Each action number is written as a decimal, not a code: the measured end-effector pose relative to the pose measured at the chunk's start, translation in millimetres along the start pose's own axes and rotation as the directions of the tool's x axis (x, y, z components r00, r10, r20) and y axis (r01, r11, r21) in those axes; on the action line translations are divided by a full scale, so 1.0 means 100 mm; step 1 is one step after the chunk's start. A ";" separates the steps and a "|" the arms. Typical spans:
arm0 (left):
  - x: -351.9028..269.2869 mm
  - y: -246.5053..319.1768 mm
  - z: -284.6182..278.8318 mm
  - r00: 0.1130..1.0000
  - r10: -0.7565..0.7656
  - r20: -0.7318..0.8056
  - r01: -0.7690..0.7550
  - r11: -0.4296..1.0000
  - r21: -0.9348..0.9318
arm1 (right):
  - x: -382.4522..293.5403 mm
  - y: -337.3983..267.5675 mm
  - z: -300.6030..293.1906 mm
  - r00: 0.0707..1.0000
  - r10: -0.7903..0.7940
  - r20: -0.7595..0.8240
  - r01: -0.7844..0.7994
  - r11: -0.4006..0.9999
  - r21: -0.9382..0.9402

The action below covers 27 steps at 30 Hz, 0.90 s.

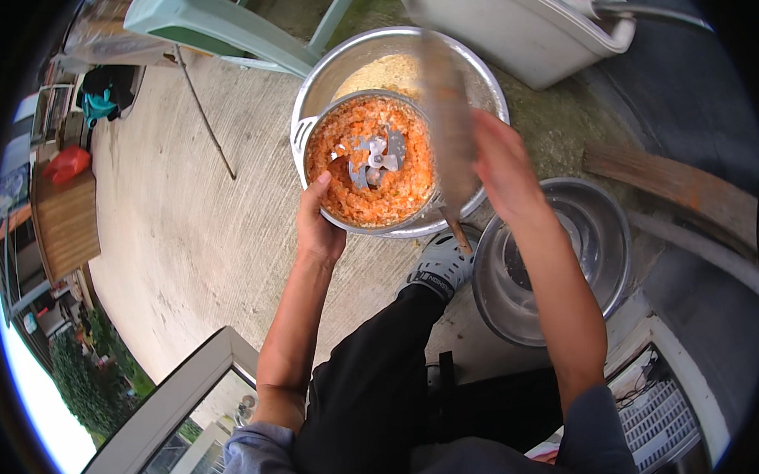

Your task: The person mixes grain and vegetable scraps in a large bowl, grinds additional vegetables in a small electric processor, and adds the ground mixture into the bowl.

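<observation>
My left hand (319,220) grips the near left rim of a food-chopper bowl (300,153), its thumb over the edge. Orange and whitish minced food (409,186) lines this bowl around a chopper blade (378,155) on a white hub. My right hand (505,163) is at the side of a long brown thing (447,122), seemingly held by it. Motion blur hides what that thing is. Below the chopper bowl, a wide metal basin (497,104) on the ground contains a pale yellow crumbly food (377,74).
A second metal basin (612,254) sits to the right, beside my clog (443,260). A green plastic stool (247,28) and a whitish plastic tub (523,31) stand beyond. A wooden plank (672,183) lies at right; a thin stick (206,114) is on the concrete at left.
</observation>
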<state>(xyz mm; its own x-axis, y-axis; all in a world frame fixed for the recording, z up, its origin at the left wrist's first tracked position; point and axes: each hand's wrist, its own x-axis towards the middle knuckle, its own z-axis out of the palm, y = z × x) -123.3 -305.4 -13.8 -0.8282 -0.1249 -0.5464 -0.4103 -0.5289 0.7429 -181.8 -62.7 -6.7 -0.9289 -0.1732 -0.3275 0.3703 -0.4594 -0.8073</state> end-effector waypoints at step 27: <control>-0.03 -0.15 -0.04 0.978 0.202 -0.055 -0.206 0.975 -0.085 | -1.38 -0.53 -1.64 0.878 -0.409 -0.247 -0.085 0.373 -0.924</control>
<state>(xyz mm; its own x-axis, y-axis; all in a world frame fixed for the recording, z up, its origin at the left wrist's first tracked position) -113.1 -300.7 -25.4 -0.8718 -0.2750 -0.4054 -0.1968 -0.5611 0.8040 -71.6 128.3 1.2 -0.9649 0.2507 -0.0783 0.2274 0.6480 -0.7269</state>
